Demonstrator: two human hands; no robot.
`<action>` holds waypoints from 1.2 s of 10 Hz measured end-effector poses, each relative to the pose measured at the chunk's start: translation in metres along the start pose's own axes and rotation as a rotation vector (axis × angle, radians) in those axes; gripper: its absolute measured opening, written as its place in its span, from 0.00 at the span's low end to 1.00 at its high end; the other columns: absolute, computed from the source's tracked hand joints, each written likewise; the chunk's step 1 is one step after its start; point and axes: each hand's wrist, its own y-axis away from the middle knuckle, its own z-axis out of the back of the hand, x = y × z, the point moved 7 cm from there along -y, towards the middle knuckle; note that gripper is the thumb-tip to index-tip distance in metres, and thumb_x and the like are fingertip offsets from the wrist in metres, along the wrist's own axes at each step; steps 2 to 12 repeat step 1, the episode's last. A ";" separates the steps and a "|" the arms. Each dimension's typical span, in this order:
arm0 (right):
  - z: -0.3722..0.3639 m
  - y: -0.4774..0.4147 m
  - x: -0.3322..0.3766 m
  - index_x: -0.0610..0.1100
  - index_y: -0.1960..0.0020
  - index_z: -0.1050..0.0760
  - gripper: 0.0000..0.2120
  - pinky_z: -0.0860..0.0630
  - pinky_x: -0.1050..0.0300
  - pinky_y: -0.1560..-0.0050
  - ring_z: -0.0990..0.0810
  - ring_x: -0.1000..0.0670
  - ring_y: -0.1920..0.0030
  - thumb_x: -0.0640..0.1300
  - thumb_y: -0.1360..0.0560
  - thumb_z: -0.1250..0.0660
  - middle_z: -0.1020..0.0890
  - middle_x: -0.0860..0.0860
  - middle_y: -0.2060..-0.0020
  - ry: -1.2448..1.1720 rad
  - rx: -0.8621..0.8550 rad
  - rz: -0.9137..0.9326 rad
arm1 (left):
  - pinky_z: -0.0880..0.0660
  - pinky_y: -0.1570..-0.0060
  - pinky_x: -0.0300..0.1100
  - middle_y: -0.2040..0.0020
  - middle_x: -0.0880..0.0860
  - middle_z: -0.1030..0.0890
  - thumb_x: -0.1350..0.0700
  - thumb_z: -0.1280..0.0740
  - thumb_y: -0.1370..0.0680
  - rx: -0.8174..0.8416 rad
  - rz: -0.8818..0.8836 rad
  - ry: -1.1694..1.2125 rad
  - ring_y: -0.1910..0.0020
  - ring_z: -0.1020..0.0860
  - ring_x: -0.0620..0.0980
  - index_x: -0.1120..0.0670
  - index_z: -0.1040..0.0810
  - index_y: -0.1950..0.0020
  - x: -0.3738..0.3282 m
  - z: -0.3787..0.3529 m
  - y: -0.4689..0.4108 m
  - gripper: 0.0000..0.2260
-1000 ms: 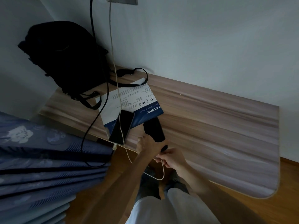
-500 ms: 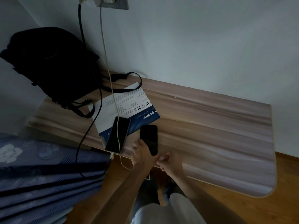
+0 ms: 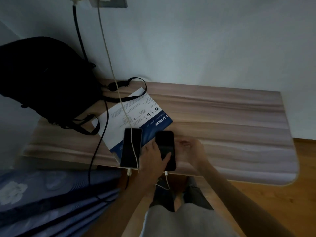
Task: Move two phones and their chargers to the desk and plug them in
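Well, our left hand [image 3: 152, 159] reaches forward from a bare forearm and lies open on the pale wood-grain counter [image 3: 222, 134]. Its fingers run nearly straight along the left edge of a slim black smartphone [image 3: 165, 142], and its thumb presses flat across the lower screen. Our right hand [image 3: 192, 148] comes in from the right, blurred. Its fingers hang loosely curled just beside the phone's right edge and grip nothing we can make out. That smartphone lies screen up, its long axis running away from us toward the wall. Its near end pokes over the counter's front edge, with a thin white charging cable [image 3: 165, 174] plugged in there. Just to its left a second dark smartphone [image 3: 130, 151] lies almost parallel, partly on a blue-and-white printed carton [image 3: 136, 110]. The white cable crosses its screen on the way up to the grey wall socket [image 3: 119, 3].
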 end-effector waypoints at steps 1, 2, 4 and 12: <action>0.007 0.004 0.022 0.45 0.45 0.17 0.09 0.27 0.71 0.52 0.19 0.56 0.53 0.38 0.22 0.33 0.16 0.54 0.52 0.044 -0.097 0.127 | 0.26 0.53 0.43 0.38 0.56 0.26 0.36 0.44 0.21 -0.091 -0.082 0.016 0.42 0.26 0.52 0.54 0.34 0.30 0.003 0.018 -0.006 0.28; 0.007 0.004 0.022 0.45 0.45 0.17 0.09 0.27 0.71 0.52 0.19 0.56 0.53 0.38 0.22 0.33 0.16 0.54 0.52 0.044 -0.097 0.127 | 0.26 0.53 0.43 0.38 0.56 0.26 0.36 0.44 0.21 -0.091 -0.082 0.016 0.42 0.26 0.52 0.54 0.34 0.30 0.003 0.018 -0.006 0.28; 0.007 0.004 0.022 0.45 0.45 0.17 0.09 0.27 0.71 0.52 0.19 0.56 0.53 0.38 0.22 0.33 0.16 0.54 0.52 0.044 -0.097 0.127 | 0.26 0.53 0.43 0.38 0.56 0.26 0.36 0.44 0.21 -0.091 -0.082 0.016 0.42 0.26 0.52 0.54 0.34 0.30 0.003 0.018 -0.006 0.28; 0.007 0.004 0.022 0.45 0.45 0.17 0.09 0.27 0.71 0.52 0.19 0.56 0.53 0.38 0.22 0.33 0.16 0.54 0.52 0.044 -0.097 0.127 | 0.26 0.53 0.43 0.38 0.56 0.26 0.36 0.44 0.21 -0.091 -0.082 0.016 0.42 0.26 0.52 0.54 0.34 0.30 0.003 0.018 -0.006 0.28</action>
